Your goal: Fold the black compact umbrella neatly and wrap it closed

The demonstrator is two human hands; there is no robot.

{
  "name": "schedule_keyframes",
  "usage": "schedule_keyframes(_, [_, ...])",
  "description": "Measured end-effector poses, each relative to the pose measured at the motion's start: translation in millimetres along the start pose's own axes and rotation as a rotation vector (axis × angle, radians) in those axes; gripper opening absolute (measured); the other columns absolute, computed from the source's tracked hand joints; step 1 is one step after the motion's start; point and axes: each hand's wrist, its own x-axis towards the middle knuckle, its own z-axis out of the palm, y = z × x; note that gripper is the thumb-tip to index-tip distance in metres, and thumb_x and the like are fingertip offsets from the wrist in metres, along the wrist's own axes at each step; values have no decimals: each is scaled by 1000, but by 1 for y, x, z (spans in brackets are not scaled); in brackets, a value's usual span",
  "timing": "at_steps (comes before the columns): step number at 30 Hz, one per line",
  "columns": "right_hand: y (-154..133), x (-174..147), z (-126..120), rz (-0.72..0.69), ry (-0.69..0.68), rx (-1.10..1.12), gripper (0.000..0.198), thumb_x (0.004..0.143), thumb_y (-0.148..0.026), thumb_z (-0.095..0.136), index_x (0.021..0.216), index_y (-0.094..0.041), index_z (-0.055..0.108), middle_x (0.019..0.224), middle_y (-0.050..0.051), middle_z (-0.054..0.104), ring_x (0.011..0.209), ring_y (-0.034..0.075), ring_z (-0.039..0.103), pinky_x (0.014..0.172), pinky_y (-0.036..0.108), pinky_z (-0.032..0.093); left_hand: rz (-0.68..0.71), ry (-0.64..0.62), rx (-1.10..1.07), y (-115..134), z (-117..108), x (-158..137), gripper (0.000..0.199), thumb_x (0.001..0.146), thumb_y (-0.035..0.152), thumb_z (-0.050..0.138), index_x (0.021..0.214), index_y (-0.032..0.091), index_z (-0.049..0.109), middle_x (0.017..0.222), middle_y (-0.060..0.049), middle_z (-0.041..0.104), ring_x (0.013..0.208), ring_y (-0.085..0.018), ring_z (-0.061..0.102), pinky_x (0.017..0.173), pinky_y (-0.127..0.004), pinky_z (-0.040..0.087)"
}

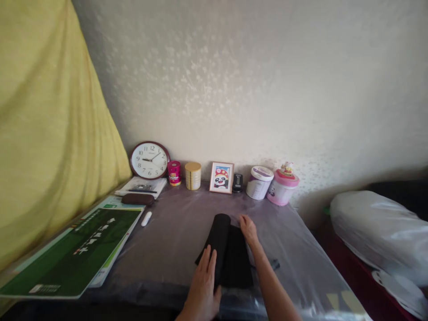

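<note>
A black mat (238, 263) lies near the front of the table, partly rolled, with its right part flat. The roll (219, 238) runs from front to back along its left side. My left hand (203, 285) rests against the left and near side of the roll, fingers stretched out and thumb apart. At the mat's far right corner is my right hand (248, 229), its fingers curled closed on the edge. My right forearm crosses over the right side. Beside it lies a small dark strap or buckle (274, 264), partly hidden.
Plastic film covers the table (180, 232). Left lie a green book (73, 249), a brown case (137, 199) and a white stick-like object (146, 218). Along the wall stand a clock (150, 160), a framed panda picture (221, 177) and several tubs. A plastic-wrapped bundle (377, 232) sits right.
</note>
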Motion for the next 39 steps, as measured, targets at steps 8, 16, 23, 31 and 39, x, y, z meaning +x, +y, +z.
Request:
schedule_keyframes(8, [21,-49,-22,87,-100,86,33,81,-36,42,87,-17,69,79,5,71,77,19,65,68,26,47,26,40,-65,-3,2,-3,85,60,-1,43,139,12,15,150,-13,9,138,-23,11,111,-40,23])
schedule_keyframes(16, [-3,-63,-19,86,-73,12,35,79,-38,50,101,-14,64,78,8,68,76,21,63,70,29,44,14,35,-65,1,-1,-4,87,59,-2,42,139,12,14,150,-13,9,138,-23,11,111,-40,23])
schedule_keyframes(23, [-19,-65,-22,93,-96,96,29,76,-28,53,100,-15,62,75,7,66,78,21,62,69,28,43,-22,29,-75,3,-2,-6,88,59,-2,42,140,14,12,151,-13,4,137,-23,13,110,-37,25])
schedule_keyframes(31, [-47,-57,-7,102,-195,289,34,78,-35,47,102,-14,59,64,-1,60,51,14,56,40,22,42,-59,0,-39,8,-6,-5,88,58,-2,43,140,12,14,151,-14,6,137,-23,13,110,-36,24])
schedule_keyframes(39, [-73,-54,21,92,-179,268,36,80,-28,48,112,-12,52,68,2,64,56,14,60,43,20,43,-20,52,-6,-1,2,-3,87,56,1,44,138,9,19,149,-17,13,137,-24,15,110,-39,27])
